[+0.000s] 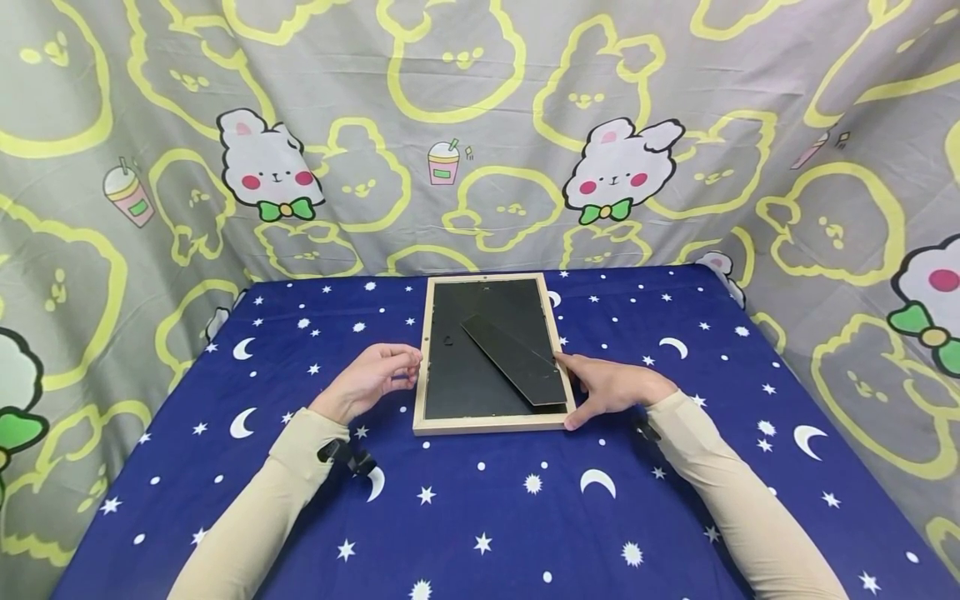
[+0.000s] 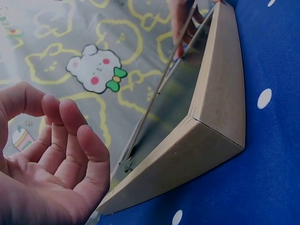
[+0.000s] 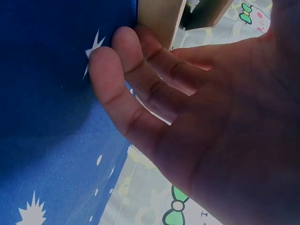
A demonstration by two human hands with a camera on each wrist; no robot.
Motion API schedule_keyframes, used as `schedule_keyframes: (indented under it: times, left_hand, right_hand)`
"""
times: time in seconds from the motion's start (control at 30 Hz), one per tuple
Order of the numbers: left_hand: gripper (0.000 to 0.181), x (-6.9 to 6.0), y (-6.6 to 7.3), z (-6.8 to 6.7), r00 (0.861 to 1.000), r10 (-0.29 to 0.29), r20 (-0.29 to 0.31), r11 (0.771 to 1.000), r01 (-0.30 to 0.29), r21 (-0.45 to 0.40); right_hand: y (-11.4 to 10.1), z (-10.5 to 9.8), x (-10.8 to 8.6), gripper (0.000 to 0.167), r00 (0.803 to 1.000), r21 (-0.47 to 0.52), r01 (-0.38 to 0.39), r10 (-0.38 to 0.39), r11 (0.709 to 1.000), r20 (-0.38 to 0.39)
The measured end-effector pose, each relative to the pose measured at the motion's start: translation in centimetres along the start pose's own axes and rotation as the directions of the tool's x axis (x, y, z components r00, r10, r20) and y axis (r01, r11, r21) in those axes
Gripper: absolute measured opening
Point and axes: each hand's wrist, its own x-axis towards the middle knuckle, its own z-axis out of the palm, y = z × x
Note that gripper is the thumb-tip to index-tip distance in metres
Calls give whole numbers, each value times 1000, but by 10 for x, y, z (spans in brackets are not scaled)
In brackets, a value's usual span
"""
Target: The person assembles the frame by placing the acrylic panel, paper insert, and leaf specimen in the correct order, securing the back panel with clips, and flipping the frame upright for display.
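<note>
A picture frame with a pale wooden border lies back side up, its black backing board showing. Slanting across the board is a black stand leg, partly raised in the left wrist view. Beside the frame's left edge is my left hand, its fingers loosely bent and nothing visible between them. My right hand rests at the lower right, thumb by the near corner and fingers along the right edge. The right wrist view shows those fingers slightly bent near the wooden side.
The frame lies on a dark blue cloth printed with white stars and moons, covering the table. A grey curtain with yellow outlines and rabbits hangs behind and at both sides. Black straps are worn at the wrists.
</note>
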Motion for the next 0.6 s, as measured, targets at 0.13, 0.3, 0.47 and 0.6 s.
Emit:
schedule_keyframes:
  times: [0.13,0.3,0.47,0.6]
  left_hand:
    - [16,0,-1,1,1000,-4,-3,1000,4,24]
    - [16,-3,1,6,1000,20,6,1000,-20,4]
    - [23,-10,7,16,998,57,29,995,-54,-87]
    - [28,-20,17,28,995,81,60,988,-72,-139]
  right_hand:
    - [0,0,-1,122,1000,-3,5,-5,1000,-2]
    - [2,0,0,122,1000,3,14,-14,1000,-2]
    - [2,0,0,122,1000,5,11,-11,1000,-2]
    - [2,0,0,122,1000,10,9,-9,1000,2]
